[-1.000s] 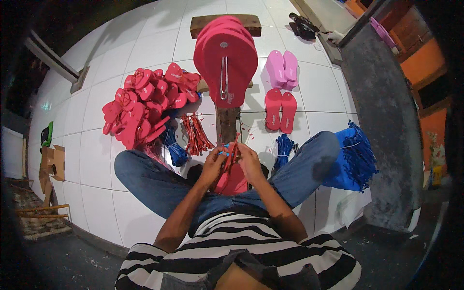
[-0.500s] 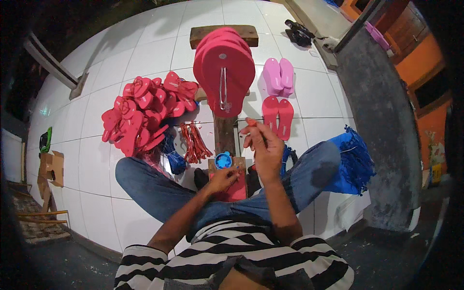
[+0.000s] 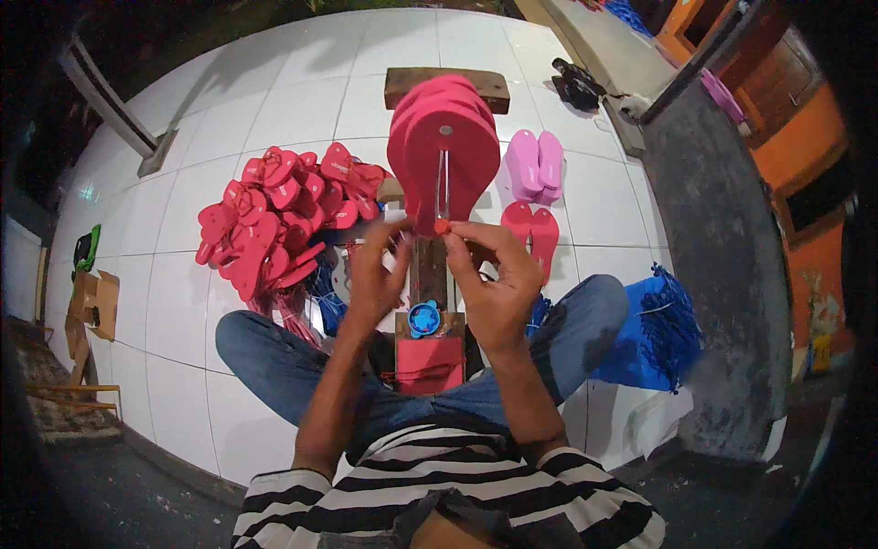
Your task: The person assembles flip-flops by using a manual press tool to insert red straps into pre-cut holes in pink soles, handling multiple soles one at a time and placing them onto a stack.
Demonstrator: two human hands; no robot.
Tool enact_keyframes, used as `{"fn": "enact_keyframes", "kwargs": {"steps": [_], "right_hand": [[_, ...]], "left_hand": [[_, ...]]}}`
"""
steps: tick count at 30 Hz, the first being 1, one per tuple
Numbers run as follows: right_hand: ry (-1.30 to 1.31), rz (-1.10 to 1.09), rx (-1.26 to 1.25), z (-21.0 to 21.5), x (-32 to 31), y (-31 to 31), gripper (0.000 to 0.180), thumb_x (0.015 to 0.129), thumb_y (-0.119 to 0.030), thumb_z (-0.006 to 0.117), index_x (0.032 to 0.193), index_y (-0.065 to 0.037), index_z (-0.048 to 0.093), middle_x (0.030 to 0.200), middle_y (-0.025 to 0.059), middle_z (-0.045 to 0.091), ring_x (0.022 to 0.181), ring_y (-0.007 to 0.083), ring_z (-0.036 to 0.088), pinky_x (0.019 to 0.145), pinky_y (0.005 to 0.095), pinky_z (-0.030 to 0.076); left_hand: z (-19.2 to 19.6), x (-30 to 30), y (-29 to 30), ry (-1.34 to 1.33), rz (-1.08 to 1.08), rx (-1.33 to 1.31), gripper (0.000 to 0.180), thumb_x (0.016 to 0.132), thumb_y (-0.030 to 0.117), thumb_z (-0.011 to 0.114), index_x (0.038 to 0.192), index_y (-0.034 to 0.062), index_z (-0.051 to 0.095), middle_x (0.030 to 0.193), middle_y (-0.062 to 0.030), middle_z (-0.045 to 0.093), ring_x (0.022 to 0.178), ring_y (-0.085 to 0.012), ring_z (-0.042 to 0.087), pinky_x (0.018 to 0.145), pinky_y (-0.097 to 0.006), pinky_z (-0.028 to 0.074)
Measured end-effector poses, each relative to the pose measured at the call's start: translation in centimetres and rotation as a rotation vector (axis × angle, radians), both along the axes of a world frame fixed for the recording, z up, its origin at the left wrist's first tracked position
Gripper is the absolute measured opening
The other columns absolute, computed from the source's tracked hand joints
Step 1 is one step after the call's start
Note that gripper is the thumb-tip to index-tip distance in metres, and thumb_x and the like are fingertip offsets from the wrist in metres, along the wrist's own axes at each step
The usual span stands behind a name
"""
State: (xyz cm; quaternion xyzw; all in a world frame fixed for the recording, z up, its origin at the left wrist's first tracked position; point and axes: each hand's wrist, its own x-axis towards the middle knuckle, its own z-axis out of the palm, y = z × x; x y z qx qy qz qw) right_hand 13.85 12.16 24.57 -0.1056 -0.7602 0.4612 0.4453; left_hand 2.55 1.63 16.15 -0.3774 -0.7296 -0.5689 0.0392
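Observation:
A stack of red-pink foam sandal soles (image 3: 444, 108) is raised on a wooden stand. From the top sole, a thin doubled metal rod (image 3: 444, 183) points toward me. My right hand (image 3: 501, 279) pinches a small orange-red piece (image 3: 442, 226) between thumb and forefinger at the rod's near end. On the other side of that end is my left hand (image 3: 373, 274), raised with thumb and fingers apart, slightly blurred; I see nothing in it. Below both hands, a blue round container (image 3: 424, 318) with small bits inside sits on the stand's near end, beyond a red pad (image 3: 430, 359).
To the left lies a heap of red sandals (image 3: 274, 215), with blue straps (image 3: 325, 291) beside it. Pink soles (image 3: 535, 165) and red soles (image 3: 532, 229) lie right of the stand. A blue bundle (image 3: 654, 325) is by my right knee, and an open cardboard box (image 3: 94, 306) stands far left.
My right hand has brought the orange-red piece left to the rod's end. My left hand has risen from the red pad to beside the rod, and the view has shifted slightly.

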Motion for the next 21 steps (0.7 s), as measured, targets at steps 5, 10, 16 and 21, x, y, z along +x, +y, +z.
{"fn": "enact_keyframes", "kwargs": {"steps": [5,10,16,21], "right_hand": [[0.005,0.139,-0.407,-0.6,-0.5,-0.6,0.012,0.086,-0.002,0.064,0.098,0.0,0.063,0.088,0.0066,0.068,0.071,0.0066,0.06,0.059,0.0193,0.046],[-0.038,-0.022,0.006,0.2,-0.8,0.0,0.013,0.081,0.001,0.066,0.093,-0.001,0.065,0.088,0.0089,0.067,0.072,0.014,0.063,0.061,0.0257,0.049],[-0.064,-0.192,0.644,1.3,0.1,0.2,0.022,0.068,0.002,0.07,0.09,-0.002,0.068,0.088,0.01,0.067,0.076,0.024,0.062,0.065,0.0324,0.049],[-0.038,-0.152,0.781,1.7,-0.8,3.0,0.022,0.069,0.001,0.071,0.091,-0.003,0.069,0.088,0.0086,0.067,0.075,0.0231,0.061,0.064,0.0317,0.049]], "left_hand": [[11.1,-3.7,2.0,0.36,0.126,0.066,0.039,0.084,0.005,0.061,0.122,0.0052,0.055,0.11,-0.0133,0.058,0.101,-0.0248,0.053,0.082,-0.035,0.046],[12.5,-4.0,3.4,0.515,0.099,0.021,0.044,0.08,0.007,0.066,0.122,0.0109,0.057,0.11,-0.0109,0.058,0.102,-0.0263,0.053,0.084,-0.035,0.047],[13.1,-3.3,2.9,0.607,0.146,-0.016,0.04,0.077,0.01,0.07,0.116,0.0122,0.061,0.109,-0.0078,0.059,0.096,-0.0254,0.056,0.078,-0.035,0.049],[14.4,-2.3,2.5,0.669,0.145,-0.073,0.028,0.077,0.013,0.07,0.103,0.0069,0.062,0.099,-0.0076,0.061,0.09,-0.0257,0.058,0.072,-0.036,0.05]]}}
